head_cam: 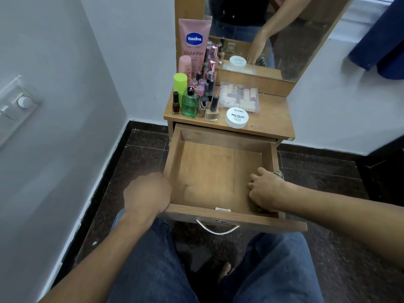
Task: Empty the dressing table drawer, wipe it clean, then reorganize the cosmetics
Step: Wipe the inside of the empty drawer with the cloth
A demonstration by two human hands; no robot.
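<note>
The wooden drawer [218, 169] is pulled out and its bottom is bare. My left hand [148, 193] grips the drawer's front left corner. My right hand [265, 189] is inside the drawer at the front right corner, closed on a greenish cloth [278, 173] that shows behind the knuckles. The cosmetics stand on the table top [273, 119]: a pink Vaseline tube [194, 44], a green bottle [190, 103], several nail polish bottles [212, 110], a white nail polish remover jar [237, 117] and a clear plastic case [239, 98].
A mirror [273, 29] rises behind the table top. A grey wall with a switch panel [17, 106] is on the left, a white wall on the right. A metal handle [217, 229] hangs on the drawer front above my knees. The floor is dark stone.
</note>
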